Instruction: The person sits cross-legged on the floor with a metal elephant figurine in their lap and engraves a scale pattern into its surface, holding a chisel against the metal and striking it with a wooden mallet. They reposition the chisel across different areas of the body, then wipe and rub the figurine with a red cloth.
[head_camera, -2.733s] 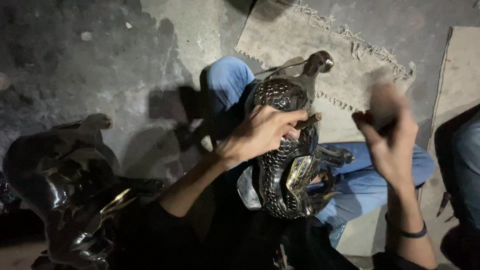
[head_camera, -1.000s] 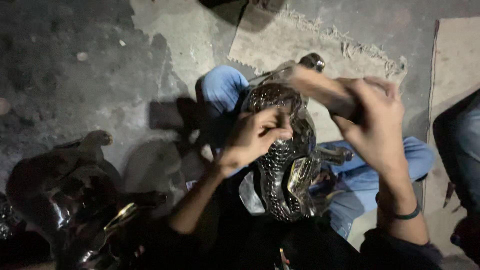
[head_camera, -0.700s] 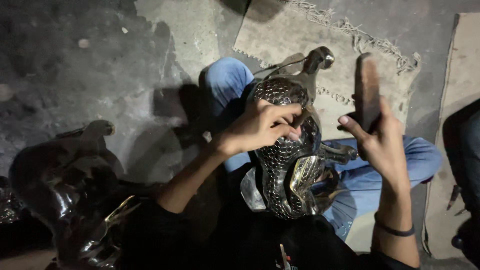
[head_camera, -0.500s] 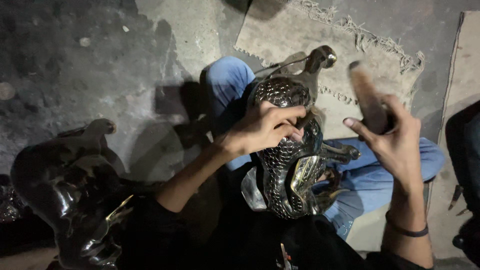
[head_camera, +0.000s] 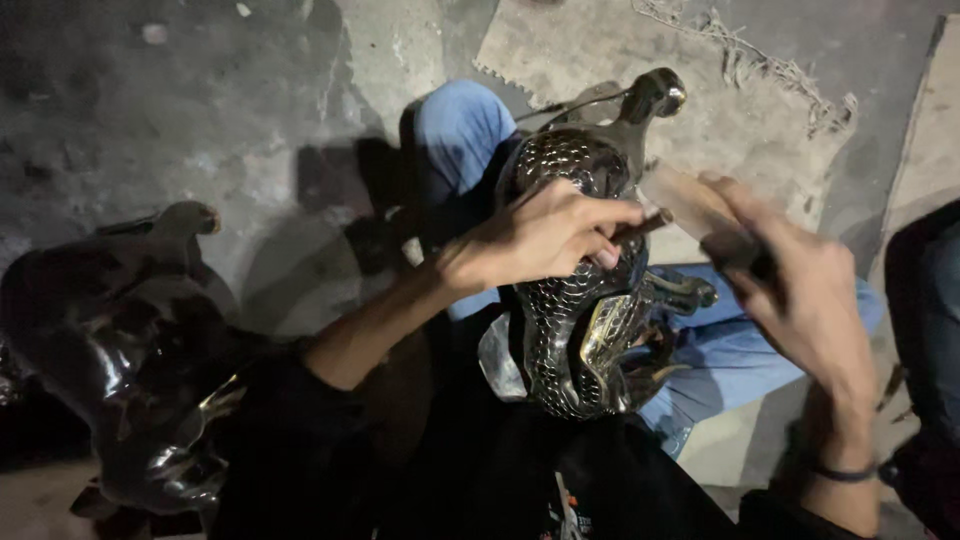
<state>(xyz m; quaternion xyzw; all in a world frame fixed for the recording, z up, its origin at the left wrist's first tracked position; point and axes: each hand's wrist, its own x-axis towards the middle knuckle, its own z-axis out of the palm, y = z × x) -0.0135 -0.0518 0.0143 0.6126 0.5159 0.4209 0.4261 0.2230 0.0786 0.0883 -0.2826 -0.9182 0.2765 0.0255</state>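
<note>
bare concrete floor (head_camera: 200, 120) lies underneath. on the lap, a dark scaled metal bird figure (head_camera: 580, 300), shiny, its base lost in shadow. left hand (head_camera: 540, 240) clenches a thin punch (head_camera: 645, 222) against it. right hand (head_camera: 800, 290) grasps a motion-blurred hammer (head_camera: 700, 205). beyond, a frayed mat (head_camera: 700, 100).

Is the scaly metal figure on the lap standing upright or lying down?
Lying down: the scaly metal figure rests lengthwise across the blue-trousered legs, steadied by the left hand.
</note>
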